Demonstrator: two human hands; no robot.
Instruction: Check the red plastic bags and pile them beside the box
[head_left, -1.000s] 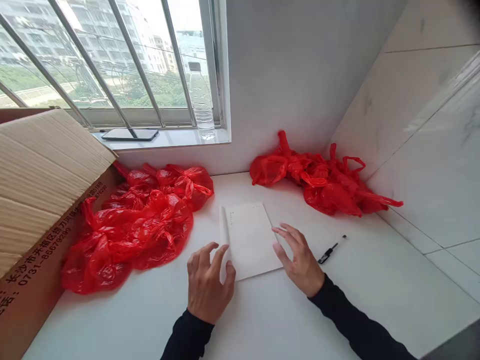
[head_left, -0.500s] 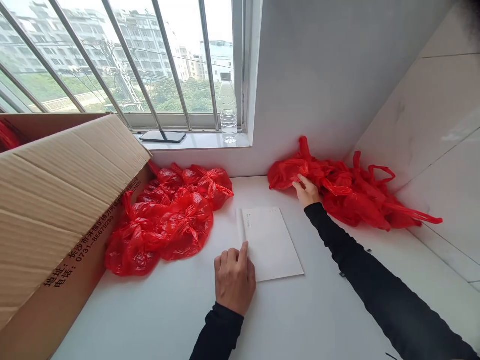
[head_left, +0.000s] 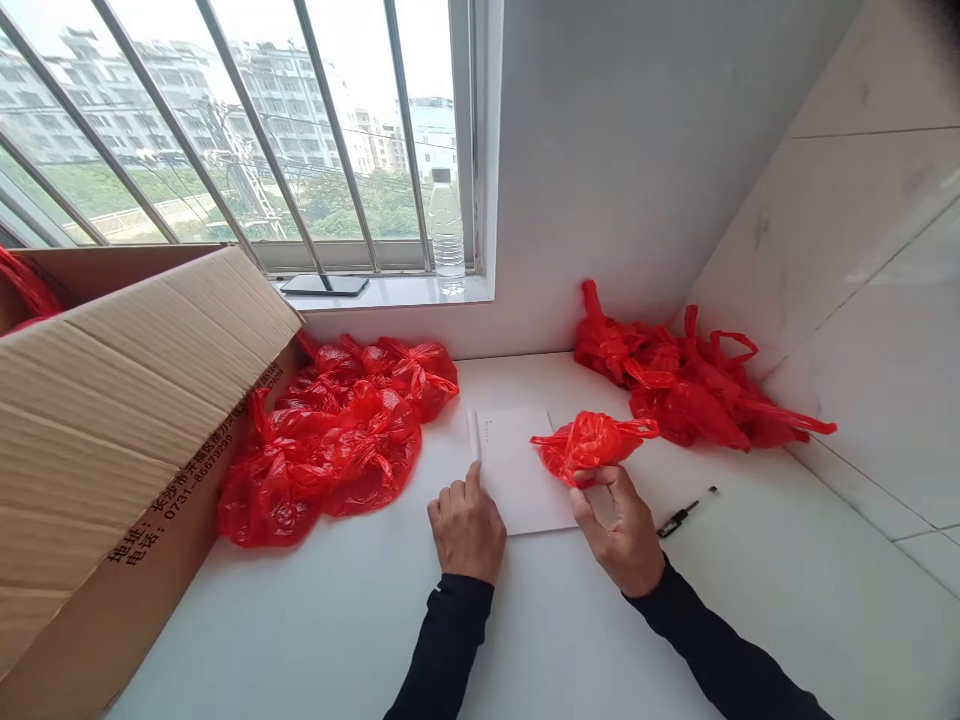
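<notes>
We've pulled one red bag [head_left: 589,444] off the pile [head_left: 694,395] | right hand [head_left: 624,530]: fingers pinching it over the notepad [head_left: 517,495]'s right side | left hand [head_left: 466,530]: fingers curled shut-ish, index at its left edge

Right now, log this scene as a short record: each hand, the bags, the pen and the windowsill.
left hand: index finger at the left edge of the white paper
right hand: pinching a small red bag over the paper's right side
left pile: red bags beside the cardboard box
right pile: red bags, farther back than the paper
pen: on the table, right of the paper
windowsill: phone flat, clear bottle upright
</notes>
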